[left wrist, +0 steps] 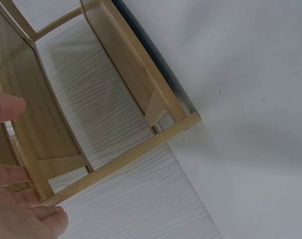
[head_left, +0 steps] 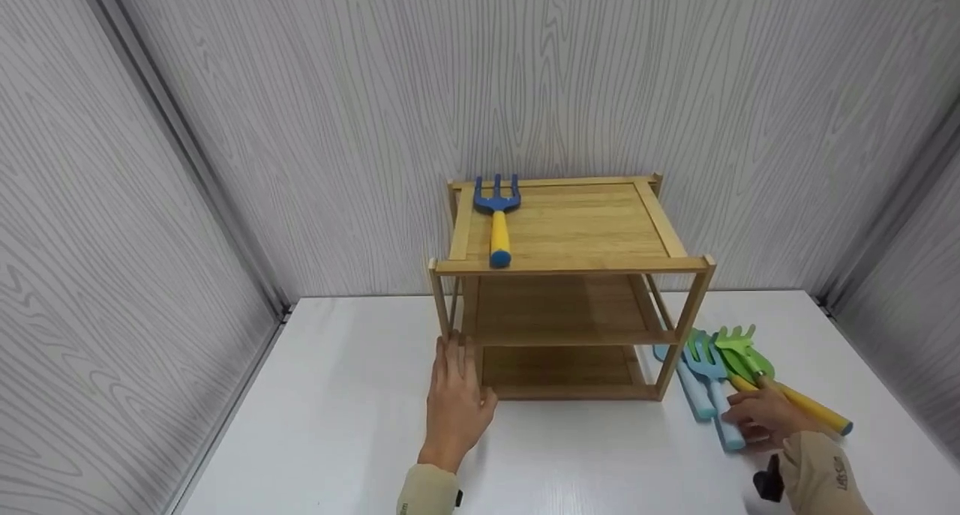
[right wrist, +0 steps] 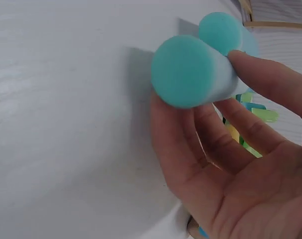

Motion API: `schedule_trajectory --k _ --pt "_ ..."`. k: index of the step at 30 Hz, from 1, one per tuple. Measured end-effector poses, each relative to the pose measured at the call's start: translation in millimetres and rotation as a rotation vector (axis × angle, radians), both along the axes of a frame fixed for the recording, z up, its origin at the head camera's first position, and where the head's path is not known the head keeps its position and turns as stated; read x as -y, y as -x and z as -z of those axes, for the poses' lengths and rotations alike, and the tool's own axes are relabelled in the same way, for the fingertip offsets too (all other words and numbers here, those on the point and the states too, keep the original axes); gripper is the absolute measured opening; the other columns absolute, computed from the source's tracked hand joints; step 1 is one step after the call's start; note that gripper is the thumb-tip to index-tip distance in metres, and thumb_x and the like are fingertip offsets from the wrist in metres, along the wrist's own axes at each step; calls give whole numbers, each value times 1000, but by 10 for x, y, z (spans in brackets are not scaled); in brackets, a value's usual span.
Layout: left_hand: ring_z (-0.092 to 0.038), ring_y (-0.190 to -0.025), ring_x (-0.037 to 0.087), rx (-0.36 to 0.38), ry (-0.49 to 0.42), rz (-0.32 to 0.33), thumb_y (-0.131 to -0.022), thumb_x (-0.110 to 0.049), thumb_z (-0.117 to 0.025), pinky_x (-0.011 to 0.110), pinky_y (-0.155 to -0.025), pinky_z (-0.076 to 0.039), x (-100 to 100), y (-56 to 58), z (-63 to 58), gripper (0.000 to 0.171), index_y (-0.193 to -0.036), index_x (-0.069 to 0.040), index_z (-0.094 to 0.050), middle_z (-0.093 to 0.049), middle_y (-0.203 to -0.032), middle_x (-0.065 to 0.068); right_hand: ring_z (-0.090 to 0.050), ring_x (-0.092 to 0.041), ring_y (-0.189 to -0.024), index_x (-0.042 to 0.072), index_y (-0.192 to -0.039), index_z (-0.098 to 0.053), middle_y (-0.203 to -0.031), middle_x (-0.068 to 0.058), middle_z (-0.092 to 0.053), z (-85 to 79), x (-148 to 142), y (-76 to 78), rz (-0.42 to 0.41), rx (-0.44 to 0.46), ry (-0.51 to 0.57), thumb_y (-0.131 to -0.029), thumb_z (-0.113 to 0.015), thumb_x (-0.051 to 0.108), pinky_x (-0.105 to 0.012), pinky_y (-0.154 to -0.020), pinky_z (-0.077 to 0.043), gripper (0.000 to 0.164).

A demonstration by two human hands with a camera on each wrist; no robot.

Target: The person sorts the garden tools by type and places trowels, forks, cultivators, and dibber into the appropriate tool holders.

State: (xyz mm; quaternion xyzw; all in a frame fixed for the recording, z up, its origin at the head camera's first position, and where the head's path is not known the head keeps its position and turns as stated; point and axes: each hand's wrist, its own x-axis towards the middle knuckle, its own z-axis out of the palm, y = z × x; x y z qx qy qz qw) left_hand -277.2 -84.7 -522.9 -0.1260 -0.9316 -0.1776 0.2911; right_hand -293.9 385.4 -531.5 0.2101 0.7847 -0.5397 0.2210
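Note:
A wooden three-tier shelf point(head_left: 570, 339) stands at mid-table. My left hand point(head_left: 454, 410) touches its front left post, fingers extended upward; in the left wrist view the thumb point(left wrist: 6, 107) lies near a lower tier's edge. A toy garden fork with blue tines and a yellow handle point(head_left: 500, 230) lies on the top tier. On the right, my right hand point(head_left: 772, 414) pinches the pale blue handle of a light blue garden fork point(head_left: 705, 357), its teal end point(right wrist: 183, 72) facing the right wrist camera. Another light blue tool point(head_left: 694, 391) lies just left of it.
Beside the right hand lie a green rake point(head_left: 739, 341), a green-bladed tool point(head_left: 757, 363) and a yellow handle point(head_left: 817, 410), overlapping in a pile. Pale wood-grain panels point(head_left: 360, 125) enclose the white table point(head_left: 330, 425) at the back and sides.

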Motion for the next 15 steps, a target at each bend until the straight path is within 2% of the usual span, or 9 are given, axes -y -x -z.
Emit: schedule_trajectory --k 3,5,9,11,15 --pt "-31 -143 49 -11 0 1 -83 -17 -73 51 -111 -39 12 8 -18 77 -148 9 -40 -35 -153 28 -57 -30 -90 -14 -148 -31 -110 -24 -55 4 -22 12 -10 -2 52 -90 -68 2 -45 -81 -57 70" --pt "-34 -142 49 -28 1 4 -83 -16 -73 51 -110 -40 4 13 -14 77 -147 9 -41 -36 -152 28 -59 -31 -93 -11 -151 -28 -121 -30 -49 17 -56 -6 -20 -8 76 -89 -68 0 -47 -83 -57 75" --pt "-36 -140 50 -57 -4 2 -82 -16 -74 51 -108 -43 7 23 -11 75 -146 8 -43 -38 -150 27 -57 -34 -99 -5 -157 -22 -146 -39 -24 24 -93 -20 -39 -19 139 -84 -65 -6 -48 -86 -56 85" --pt "-35 -140 50 -53 -5 0 -82 -16 -73 51 -108 -42 9 21 -7 75 -146 8 -42 -38 -151 27 -54 -36 -102 -3 -158 -17 -151 -39 -12 27 -104 -17 -40 -7 175 -83 -63 -9 -49 -87 -56 89" --pt "-34 -141 49 -33 -9 4 -83 -17 -73 51 -109 -41 5 12 1 76 -147 8 -42 -37 -152 27 -53 -35 -105 -2 -159 -9 -152 -42 -8 33 -127 -24 -63 2 198 -85 -60 -10 -49 -89 -56 91"
